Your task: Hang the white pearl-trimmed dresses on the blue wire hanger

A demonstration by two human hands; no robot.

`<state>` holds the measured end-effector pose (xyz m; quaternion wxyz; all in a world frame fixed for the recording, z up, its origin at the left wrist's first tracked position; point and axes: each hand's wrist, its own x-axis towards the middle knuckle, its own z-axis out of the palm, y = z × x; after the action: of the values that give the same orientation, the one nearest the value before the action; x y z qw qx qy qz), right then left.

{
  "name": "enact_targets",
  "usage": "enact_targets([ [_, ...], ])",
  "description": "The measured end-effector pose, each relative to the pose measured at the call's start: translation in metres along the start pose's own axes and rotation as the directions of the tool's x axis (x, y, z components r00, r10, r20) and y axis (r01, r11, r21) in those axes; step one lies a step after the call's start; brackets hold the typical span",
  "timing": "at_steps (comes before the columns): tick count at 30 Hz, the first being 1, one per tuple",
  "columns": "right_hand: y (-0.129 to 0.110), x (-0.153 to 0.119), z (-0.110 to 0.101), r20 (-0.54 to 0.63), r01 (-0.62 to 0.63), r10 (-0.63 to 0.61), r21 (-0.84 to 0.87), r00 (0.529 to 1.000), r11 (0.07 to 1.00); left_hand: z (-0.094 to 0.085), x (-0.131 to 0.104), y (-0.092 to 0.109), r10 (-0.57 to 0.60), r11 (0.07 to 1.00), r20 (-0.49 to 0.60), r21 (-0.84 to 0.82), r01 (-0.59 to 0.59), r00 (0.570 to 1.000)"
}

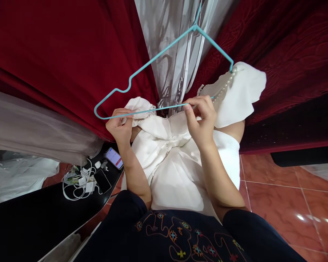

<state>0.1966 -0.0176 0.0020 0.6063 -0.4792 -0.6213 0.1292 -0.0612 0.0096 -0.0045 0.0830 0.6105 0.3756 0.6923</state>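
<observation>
One blue hanger (158, 55) held up over one white dress (177, 174), its right end at the pearl-trimmed sleeve. Right hand (202, 116): fingers clamped on the hanger's bottom bar, blocking part of it. Left hand (120, 122): fingers bunched by bar and dress edge, can't tell if clamped. Left of the dress, black worktop (57, 211): two phones, a lit phone (115, 157) and a dark phone (102, 181), beside tangled white cables (71, 199). Red curtain (71, 43) left, red fabric (284, 54) right, tiled floor (275, 193) below.
</observation>
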Motion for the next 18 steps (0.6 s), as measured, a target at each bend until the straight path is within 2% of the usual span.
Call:
enact_targets([
  [5,-0.004,0.003,0.003,-0.022,-0.033,0.033,-0.015,0.999,0.999,0.025,-0.01,0.02,-0.099,0.991,-0.078,-0.1,0.091,0.992],
  [8,-0.006,0.003,0.006,-0.021,-0.039,0.039,-0.03,0.999,0.999,0.036,-0.013,0.023,-0.129,0.989,-0.125,-0.088,0.119,0.984],
  [11,-0.008,0.002,0.006,-0.034,-0.038,0.037,-0.009,0.999,0.999,0.044,-0.011,0.022,-0.153,0.98,0.0,-0.126,0.152,0.988],
  [13,-0.01,0.001,0.006,-0.043,-0.035,0.036,0.018,0.998,0.999,0.049,-0.009,0.024,-0.13,0.963,0.103,-0.225,0.15,0.986],
  [15,-0.011,0.001,0.005,-0.043,-0.033,0.035,0.033,0.998,0.999,0.056,-0.01,0.028,-0.119,0.936,0.161,-0.31,0.164,0.98],
  [18,-0.011,0.002,0.004,-0.029,-0.032,0.033,0.023,0.999,0.999,0.065,-0.017,0.038,-0.186,0.938,0.203,-0.254,0.235,0.961],
])
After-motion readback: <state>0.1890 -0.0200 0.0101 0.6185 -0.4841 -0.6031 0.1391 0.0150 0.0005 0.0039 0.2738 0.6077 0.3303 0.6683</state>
